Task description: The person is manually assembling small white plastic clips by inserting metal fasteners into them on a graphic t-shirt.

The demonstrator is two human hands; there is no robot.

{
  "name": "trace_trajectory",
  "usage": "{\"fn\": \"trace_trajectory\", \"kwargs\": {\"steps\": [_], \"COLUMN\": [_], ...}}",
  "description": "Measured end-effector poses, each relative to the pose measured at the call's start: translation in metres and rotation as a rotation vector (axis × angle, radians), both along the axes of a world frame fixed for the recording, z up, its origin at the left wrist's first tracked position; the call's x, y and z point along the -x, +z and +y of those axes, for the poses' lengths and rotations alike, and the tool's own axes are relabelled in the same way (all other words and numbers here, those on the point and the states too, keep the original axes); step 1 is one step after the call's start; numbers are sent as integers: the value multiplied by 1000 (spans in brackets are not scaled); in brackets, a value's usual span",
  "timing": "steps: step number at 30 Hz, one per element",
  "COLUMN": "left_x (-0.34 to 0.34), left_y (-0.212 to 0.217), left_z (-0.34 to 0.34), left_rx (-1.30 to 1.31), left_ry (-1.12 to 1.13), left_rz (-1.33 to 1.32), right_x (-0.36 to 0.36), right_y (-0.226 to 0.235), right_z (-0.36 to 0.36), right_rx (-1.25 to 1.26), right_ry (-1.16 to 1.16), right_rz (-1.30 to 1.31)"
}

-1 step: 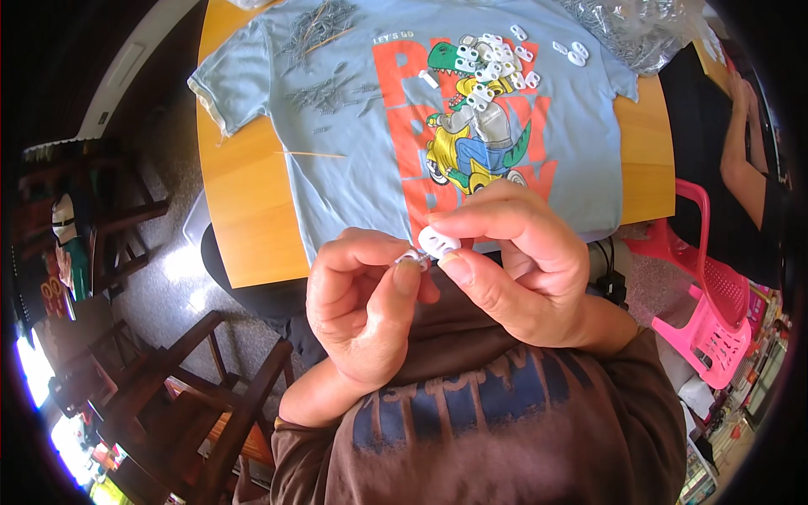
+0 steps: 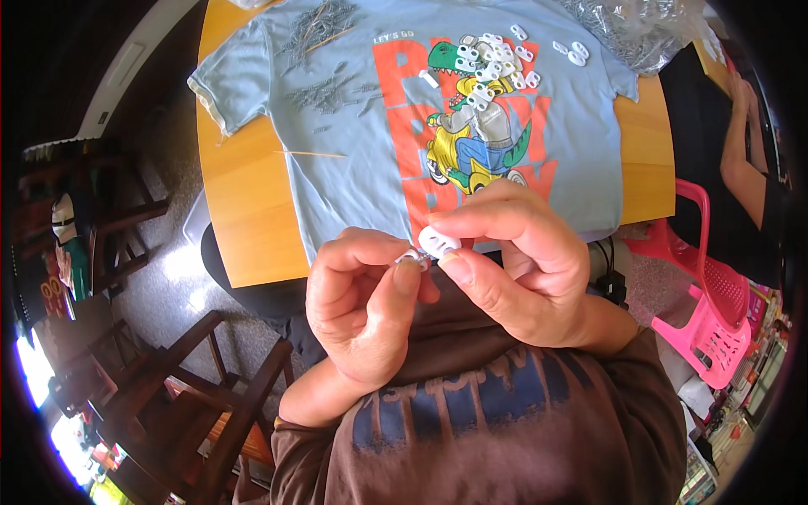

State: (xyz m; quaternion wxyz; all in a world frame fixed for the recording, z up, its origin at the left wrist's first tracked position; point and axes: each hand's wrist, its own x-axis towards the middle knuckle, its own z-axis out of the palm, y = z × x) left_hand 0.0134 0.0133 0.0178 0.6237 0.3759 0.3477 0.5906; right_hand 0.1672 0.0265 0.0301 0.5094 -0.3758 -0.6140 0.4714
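Note:
Above my lap, at the table's front edge, my two hands meet. My right hand [image 2: 515, 265] pinches a white oval plastic piece with two slots [image 2: 438, 242], which looks like a cord-lock part, between thumb and index finger. My left hand [image 2: 362, 299] is closed around a smaller white piece [image 2: 411, 256], mostly hidden by the fingertips. The two pieces are side by side at the fingertips; a small greyish bit shows between them, too small to make out. Beyond, a light blue T-shirt [image 2: 353, 189] lies spread on the wooden table [image 2: 240, 244].
On the shirt lie a pile of white two-hole pieces [image 2: 497, 61], small grey springs [image 2: 324, 97] and a thin stick [image 2: 311, 154]. A clear bag [image 2: 644, 34] is at the far right. Pink chairs [image 2: 703, 337] and another person's arm [image 2: 741, 160] are right, dark wooden chairs [image 2: 194, 396] left.

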Motion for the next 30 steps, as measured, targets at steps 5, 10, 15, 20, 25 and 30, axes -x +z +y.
{"fn": "trace_trajectory", "kwargs": {"steps": [5,10,15,20,25,30], "left_x": [-1,0,1,0,1,2], "left_y": [1,3,-1,-3,-5,-10], "left_z": [1,-1,-1,-2,-4,-3], "left_rx": [-3,38,-33,-43,-47,-73], "left_ry": [-10,-29,-87,-111,-110,-121], "left_rz": [0,-58,-89,-91,-39,-25], "right_x": [1,1,1,-4,0,-2], "right_y": [0,1,-4,-6,2,-1], "right_z": [2,1,0,2,3,6], "right_rx": [-184,-133,-44,-85,-89,-118], "right_ry": [-38,-16,-47,-14,-35,16], "right_rz": [-152,-158,-36,-78,-98,-87]}}
